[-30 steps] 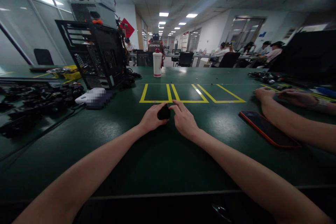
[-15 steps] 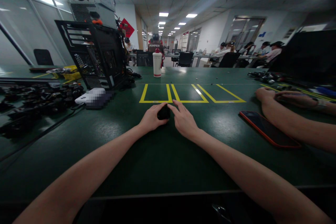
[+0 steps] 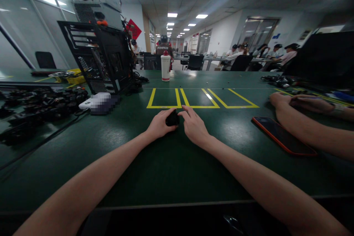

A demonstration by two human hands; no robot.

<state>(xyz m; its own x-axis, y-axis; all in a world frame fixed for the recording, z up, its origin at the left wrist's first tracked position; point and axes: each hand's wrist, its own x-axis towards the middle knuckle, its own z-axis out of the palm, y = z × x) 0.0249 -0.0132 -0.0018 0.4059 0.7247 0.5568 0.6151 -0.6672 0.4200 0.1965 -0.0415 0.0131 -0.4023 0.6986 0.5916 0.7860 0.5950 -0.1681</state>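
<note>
A small black block-like object (image 3: 172, 118), too dark for its kind to show, stands in front of me on the green table (image 3: 155, 177). My left hand (image 3: 158, 124) is closed around its left side, fingers over the far top edge and thumb along the near bottom. To the right, my right hand (image 3: 194, 127) has its fingers stretched toward the object. One fingertip is at the object's right edge, and I cannot tell whether it touches. Yellow tape outlines (image 3: 163, 107) lie just beyond both hands.
On the left stand an open computer case (image 3: 107, 59), a pile of black parts (image 3: 41, 107) and a white device (image 3: 95, 100). A white bottle (image 3: 165, 68) is farther back. At right are an orange-edged phone (image 3: 282, 136) and another person's arms (image 3: 301, 121).
My right hand's fingers have shifted slightly at the black object's right side. My left hand keeps its hold in the same place.
</note>
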